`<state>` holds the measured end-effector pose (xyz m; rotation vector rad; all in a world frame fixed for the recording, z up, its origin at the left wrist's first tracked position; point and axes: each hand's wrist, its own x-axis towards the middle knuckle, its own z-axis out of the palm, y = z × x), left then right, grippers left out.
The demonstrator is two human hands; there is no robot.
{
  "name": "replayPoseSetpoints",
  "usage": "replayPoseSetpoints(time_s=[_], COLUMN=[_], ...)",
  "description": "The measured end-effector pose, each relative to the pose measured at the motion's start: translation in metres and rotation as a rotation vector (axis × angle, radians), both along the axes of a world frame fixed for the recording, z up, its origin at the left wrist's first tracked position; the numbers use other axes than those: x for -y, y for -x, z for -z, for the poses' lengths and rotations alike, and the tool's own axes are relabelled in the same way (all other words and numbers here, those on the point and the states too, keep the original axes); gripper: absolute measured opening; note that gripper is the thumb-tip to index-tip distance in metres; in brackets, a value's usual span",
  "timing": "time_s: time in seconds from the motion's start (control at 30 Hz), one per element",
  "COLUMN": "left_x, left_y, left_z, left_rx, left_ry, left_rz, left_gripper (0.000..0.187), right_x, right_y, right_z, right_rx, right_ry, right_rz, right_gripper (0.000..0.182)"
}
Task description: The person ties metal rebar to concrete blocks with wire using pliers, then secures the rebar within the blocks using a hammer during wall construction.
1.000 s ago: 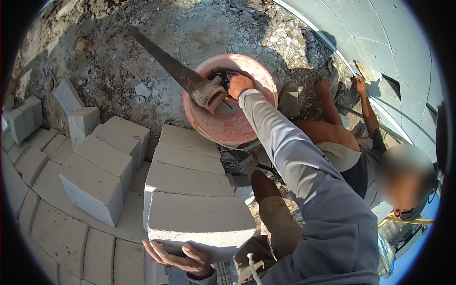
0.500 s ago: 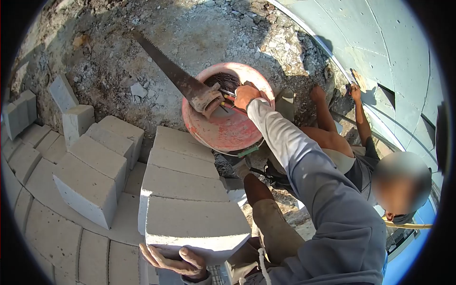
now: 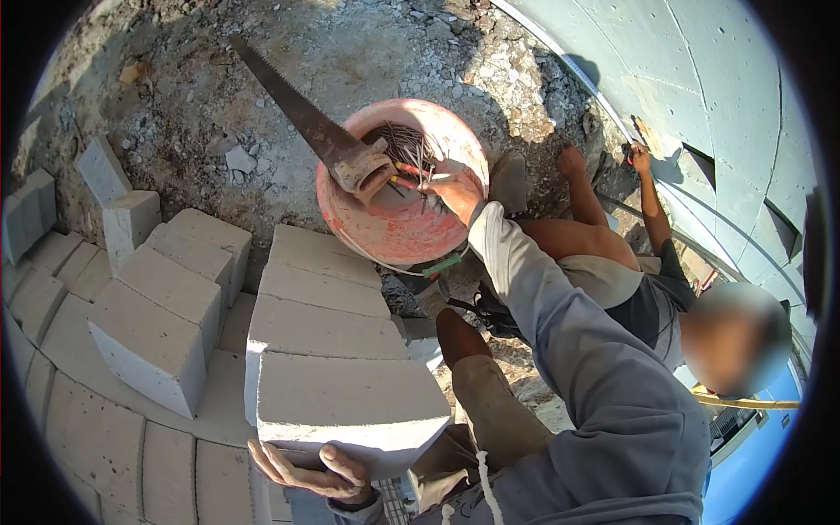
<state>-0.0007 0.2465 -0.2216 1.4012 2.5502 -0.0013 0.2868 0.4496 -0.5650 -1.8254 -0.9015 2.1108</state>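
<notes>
My left hand (image 3: 319, 475) lies with fingers spread against the near face of a pale grey block (image 3: 350, 389), at the end of a row of similar blocks. Over a reddish bucket (image 3: 407, 234), the fingers of my right hand (image 3: 455, 194) are closed at the inner end of red-and-yellow-handled pliers (image 3: 408, 170); the pliers' head is mostly covered. Thin nails (image 3: 401, 140) are heaped in the bucket beside my fingers. A handsaw (image 3: 302, 114) leans on the bucket rim, its worn handle close to the pliers.
More blocks (image 3: 144, 302) stand and lie at left. Rubble ground (image 3: 192, 105) lies beyond the bucket. At right another person (image 3: 612, 236) crouches, a hand (image 3: 640, 157) near a strip along the grey wall (image 3: 726, 114).
My right hand has drawn back toward the right side of the bucket, uncovering more nails. My left hand remains against the block. The whole view has shifted slightly.
</notes>
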Motion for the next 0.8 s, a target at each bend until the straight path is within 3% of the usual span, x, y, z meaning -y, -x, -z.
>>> replayPoseSetpoints(time_s=[0.07,0.13,0.27,0.37,0.43,0.67,0.73,0.77,0.8], left_x=[0.001,0.001,0.001,0.002,0.001,-0.003,-0.005,-0.006,-0.005], left_y=[0.000,0.000,-0.001,-0.001,0.000,-0.001,-0.003,-0.003,-0.002], left_z=[0.001,0.000,0.001,0.001,0.001,0.000,0.000,-0.001,-0.001], left_rx=[0.022,0.015,0.012,-0.009,-0.013,-0.019,-0.018,-0.021,-0.023], left_ry=[-0.032,-0.021,-0.031,-0.018,-0.017,-0.026,-0.025,-0.024,-0.024], left_rz=[-0.023,-0.018,-0.017,-0.012,-0.002,0.028,0.026,0.024,0.024], left_gripper=[0.064,0.063,0.063,0.063,0.064,0.057,0.057,0.058,0.058], right_x=[-0.003,-0.013,-0.004,-0.003,-0.002,0.025,0.011,0.019,0.026], right_y=[0.004,0.017,0.018,0.024,0.039,0.040,0.052,0.052,0.054], right_z=[-0.006,-0.023,-0.018,-0.033,-0.050,-0.033,-0.056,-0.054,-0.054], right_rx=[-0.048,0.188,0.179,0.405,0.403,0.428,0.515,0.514,0.593], right_ry=[0.053,0.267,0.110,-0.108,0.018,0.050,-0.131,-0.129,-0.401], right_rz=[0.044,-0.057,-0.043,-0.478,-0.645,-0.345,-0.705,-0.706,-0.688], right_gripper=[0.018,0.025,0.028,0.026,0.028,0.029,0.027,0.027,0.031])
